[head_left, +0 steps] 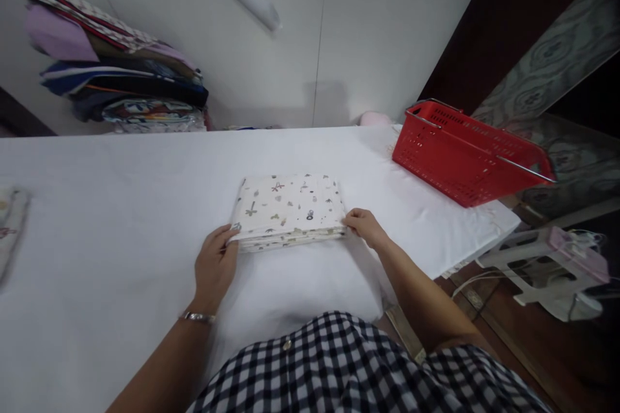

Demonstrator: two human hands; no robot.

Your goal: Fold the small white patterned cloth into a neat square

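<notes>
A folded white cloth (289,203) with small printed plants and figures lies flat on the white-covered table (121,219), its layered edge facing me. At the cloth's near left corner, my left hand (216,264) pinches the layers between thumb and fingers; a silvery bracelet sits on that wrist. The near right corner is pinched by my right hand (364,226), fingers curled closed on it.
A red plastic basket (465,155) with metal handles stands at the table's right end. Folded fabrics (130,77) are piled at the back left. Another printed cloth (10,226) lies at the left edge. A white stool (542,271) stands below, right.
</notes>
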